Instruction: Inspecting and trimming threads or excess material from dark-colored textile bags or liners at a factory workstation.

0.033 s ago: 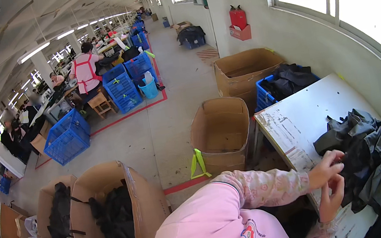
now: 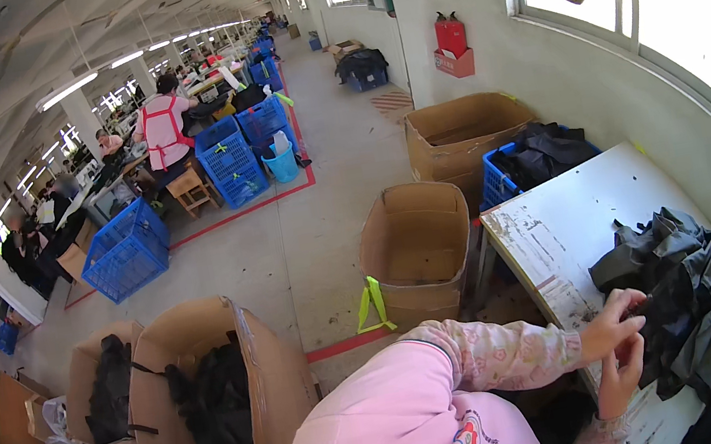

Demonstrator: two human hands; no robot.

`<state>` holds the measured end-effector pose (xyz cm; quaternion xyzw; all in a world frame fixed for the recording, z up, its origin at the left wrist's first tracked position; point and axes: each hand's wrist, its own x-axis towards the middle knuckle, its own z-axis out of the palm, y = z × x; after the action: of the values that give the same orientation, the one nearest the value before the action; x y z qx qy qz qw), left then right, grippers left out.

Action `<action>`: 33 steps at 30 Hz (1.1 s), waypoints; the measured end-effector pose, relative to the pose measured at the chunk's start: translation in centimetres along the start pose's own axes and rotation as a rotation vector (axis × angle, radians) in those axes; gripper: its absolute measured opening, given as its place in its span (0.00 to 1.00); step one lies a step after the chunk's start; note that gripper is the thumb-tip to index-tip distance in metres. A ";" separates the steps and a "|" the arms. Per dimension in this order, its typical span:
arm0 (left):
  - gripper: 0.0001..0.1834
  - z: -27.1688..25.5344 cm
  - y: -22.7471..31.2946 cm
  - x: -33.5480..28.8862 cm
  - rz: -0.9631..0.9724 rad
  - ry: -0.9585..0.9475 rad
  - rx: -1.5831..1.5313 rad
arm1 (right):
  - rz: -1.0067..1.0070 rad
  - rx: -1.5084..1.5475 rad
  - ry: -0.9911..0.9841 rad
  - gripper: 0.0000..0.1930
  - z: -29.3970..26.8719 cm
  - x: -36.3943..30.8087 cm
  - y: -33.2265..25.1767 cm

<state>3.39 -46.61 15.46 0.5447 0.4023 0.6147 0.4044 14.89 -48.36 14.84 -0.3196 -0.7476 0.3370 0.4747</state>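
Observation:
A heap of dark grey and black fabric pieces [image 2: 683, 299] lies crumpled on the right part of a worn white table. My left hand [image 2: 610, 326] reaches across from the pink flowered sleeve, its fingers closed in a pinch at the heap's near-left edge, on black fabric. Just below it, my right hand [image 2: 621, 375] is bent upward with thumb and forefinger curled together. Its fingertips meet close to the left ones, at the same dark fabric. The exact bit between the fingertips is too small to make out.
The white table [image 2: 555, 235] stands by the windowed wall. Beyond it are a blue crate [image 2: 498, 174] of black fabric and open cardboard boxes [image 2: 414, 236]. At lower left, a tall carton [image 2: 258, 398] holds black pieces. People sit at work tables farther off, beside blue crates [image 2: 130, 250].
The view has shifted slightly, so the surroundings sit a little differently in the picture. Both hands stay close together at the fabric, with only a small shift of the left fingers.

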 end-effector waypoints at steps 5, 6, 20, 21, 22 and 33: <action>0.24 2.0 -1.3 -4.1 -0.030 0.077 -0.052 | 0.168 0.130 0.013 0.22 -1.1 -3.9 2.6; 0.24 2.2 -1.6 -4.6 -0.042 0.118 -0.061 | 0.171 0.152 -0.003 0.22 -1.5 -4.3 3.4; 0.22 -3.4 -1.9 -0.3 0.276 0.043 0.480 | 0.321 0.181 -0.077 0.30 -4.1 -2.1 1.8; 0.25 -4.2 -2.4 1.6 0.338 -0.004 0.580 | 0.344 0.213 0.001 0.35 -5.6 -1.7 1.7; 0.30 -5.0 -3.3 3.2 0.461 -0.038 0.723 | 0.320 0.140 0.034 0.27 -6.0 -0.1 2.5; 0.63 2.8 -15.7 13.8 -0.030 -0.658 1.223 | 0.346 -0.058 0.667 0.12 -26.0 4.3 11.1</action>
<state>6.02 -28.06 5.75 0.8272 0.5404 0.0748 0.1344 39.19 -33.37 16.37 -0.5468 -0.4962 0.2683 0.6187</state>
